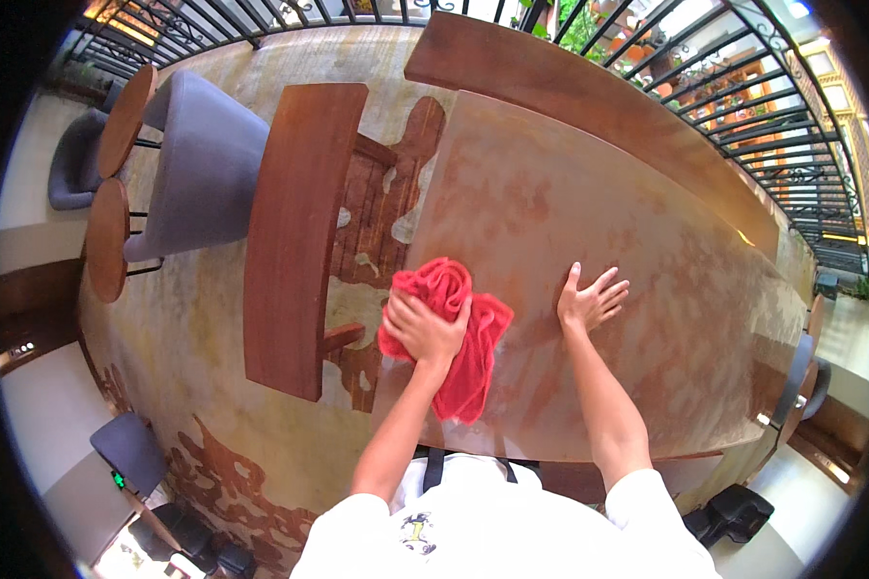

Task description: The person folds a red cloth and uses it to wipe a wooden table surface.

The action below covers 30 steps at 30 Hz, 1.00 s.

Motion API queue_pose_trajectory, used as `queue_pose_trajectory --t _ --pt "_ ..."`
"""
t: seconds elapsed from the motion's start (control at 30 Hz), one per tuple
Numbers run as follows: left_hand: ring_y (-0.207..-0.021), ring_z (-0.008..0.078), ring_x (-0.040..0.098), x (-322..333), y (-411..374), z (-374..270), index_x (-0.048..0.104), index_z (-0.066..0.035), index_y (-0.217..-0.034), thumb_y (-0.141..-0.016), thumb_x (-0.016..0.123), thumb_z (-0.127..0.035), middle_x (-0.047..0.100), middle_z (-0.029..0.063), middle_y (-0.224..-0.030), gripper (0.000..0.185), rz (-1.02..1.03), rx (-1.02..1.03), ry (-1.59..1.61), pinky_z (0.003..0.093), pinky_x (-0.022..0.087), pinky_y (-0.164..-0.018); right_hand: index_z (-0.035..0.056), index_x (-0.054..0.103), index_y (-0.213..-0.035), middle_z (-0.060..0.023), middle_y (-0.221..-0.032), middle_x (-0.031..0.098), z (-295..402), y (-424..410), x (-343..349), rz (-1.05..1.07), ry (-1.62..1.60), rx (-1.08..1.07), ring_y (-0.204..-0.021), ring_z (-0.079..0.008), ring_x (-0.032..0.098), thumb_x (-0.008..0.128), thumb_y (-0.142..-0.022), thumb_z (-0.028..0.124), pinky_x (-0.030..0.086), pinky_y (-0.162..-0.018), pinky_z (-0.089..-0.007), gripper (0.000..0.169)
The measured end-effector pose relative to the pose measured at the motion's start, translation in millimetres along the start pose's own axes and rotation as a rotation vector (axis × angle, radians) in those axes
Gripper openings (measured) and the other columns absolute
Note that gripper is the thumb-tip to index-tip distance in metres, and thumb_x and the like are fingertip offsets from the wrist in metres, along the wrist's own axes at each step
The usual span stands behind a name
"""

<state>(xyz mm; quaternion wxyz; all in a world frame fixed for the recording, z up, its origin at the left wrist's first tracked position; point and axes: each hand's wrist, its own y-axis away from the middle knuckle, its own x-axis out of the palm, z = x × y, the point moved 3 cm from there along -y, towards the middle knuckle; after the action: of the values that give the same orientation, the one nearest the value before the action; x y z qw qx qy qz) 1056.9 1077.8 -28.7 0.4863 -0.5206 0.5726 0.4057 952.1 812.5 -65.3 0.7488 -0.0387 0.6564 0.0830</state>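
A crumpled red cloth [471,362] lies at the left edge of a large brown tabletop [521,210], part of it bunched up under my left hand [427,326]. That hand grips the bunched part, with its fingers curled over the folds. To the right, my right hand [592,298] rests on the tabletop with its fingers spread and nothing in it. The table's surface shows cloudy, reddish patches.
A wooden bench [300,239] stands left of the table, and another long bench [550,87] runs along its far side. Behind that is a black metal railing [760,108]. Grey chairs [203,166] and small round tables [107,239] stand at the far left.
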Motion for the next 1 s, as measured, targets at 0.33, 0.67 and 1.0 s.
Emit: queue_pose_trajectory --t 0.33,0.67,1.0 --pt "-0.148 0.0435 0.017 63 -199 -148 0.022 0.016 -0.148 -0.066 0.054 -0.092 0.022 0.0335 -0.155 0.138 -0.063 0.060 -0.078 0.0612 0.012 -0.117 0.0054 0.021 -0.157 -0.0308 -0.161 0.009 11 11 -8 -0.021 0.014 -0.043 -0.150 -0.0464 0.010 0.054 -0.089 0.063 0.012 -0.118 -0.0607 0.095" --pt "-0.148 0.0358 0.024 83 -245 -154 0.036 0.005 -0.148 -0.082 0.060 -0.067 0.029 0.0233 -0.158 0.101 -0.037 0.461 0.046 0.0582 0.015 -0.118 0.0063 0.022 -0.157 -0.0292 -0.161 0.011 16 10 -10 -0.021 -0.037 -0.050 -0.150 -0.0453 0.011 0.055 -0.087 0.063 0.012 -0.118 -0.0606 0.096" --pt "-0.146 0.0325 0.033 24 25 -83 0.042 -0.001 -0.147 -0.073 0.067 -0.039 0.040 0.0177 -0.154 0.087 0.486 0.904 0.279 0.0511 0.018 -0.121 0.0092 0.029 -0.155 -0.0269 -0.161 0.017 -2 2 -4 -0.107 0.002 -0.038 -0.149 -0.0438 0.018 0.053 -0.092 0.055 0.017 -0.117 -0.0598 0.081"
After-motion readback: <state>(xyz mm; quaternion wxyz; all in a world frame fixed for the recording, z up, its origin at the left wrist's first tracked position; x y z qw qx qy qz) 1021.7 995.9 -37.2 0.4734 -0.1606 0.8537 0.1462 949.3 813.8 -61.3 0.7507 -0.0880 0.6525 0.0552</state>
